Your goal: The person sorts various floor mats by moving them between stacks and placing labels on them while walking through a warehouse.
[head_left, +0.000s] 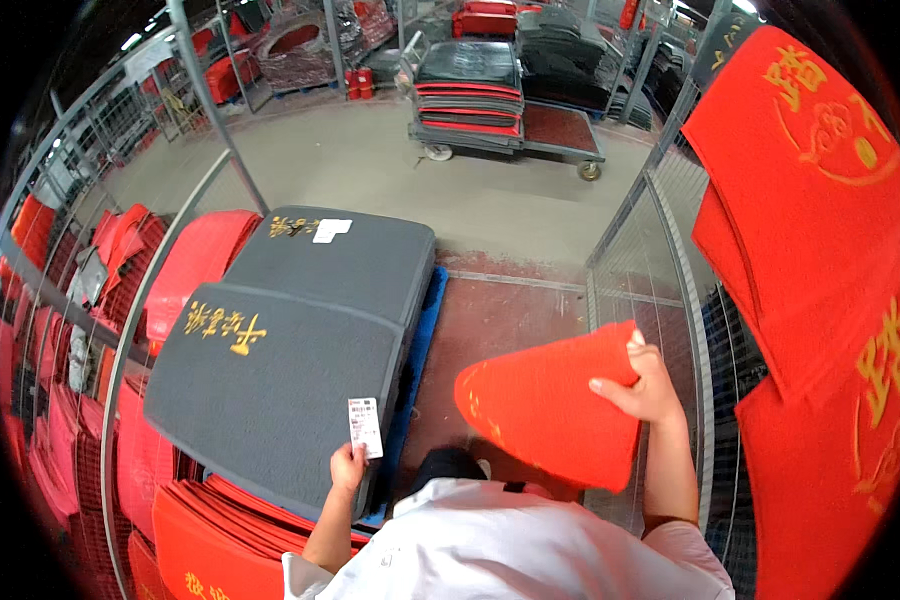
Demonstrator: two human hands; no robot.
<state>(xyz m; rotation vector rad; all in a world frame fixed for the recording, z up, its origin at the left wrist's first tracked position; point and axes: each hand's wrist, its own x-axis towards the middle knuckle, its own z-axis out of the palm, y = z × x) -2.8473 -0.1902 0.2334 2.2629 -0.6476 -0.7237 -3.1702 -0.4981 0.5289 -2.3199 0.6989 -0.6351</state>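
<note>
Pinched in my left hand point(347, 467) is a white printed label point(366, 424), held upright over the near right corner of a stack of dark grey mats point(300, 370) with gold lettering. My right hand point(652, 385) grips the upper right edge of a red mat point(555, 400). This mat hangs bent over to the right of my body, with a little gold marking on its left edge. My right thumb lies across its face, and the other fingers are partly hidden behind the edge.
A second grey mat stack point(345, 262) with white labels lies beyond, on a blue pallet point(425, 345). Red mats point(220, 540) are piled at lower left. Mesh racks stand on both sides; red mats point(810, 210) hang at right. A loaded trolley point(470, 130) stands ahead.
</note>
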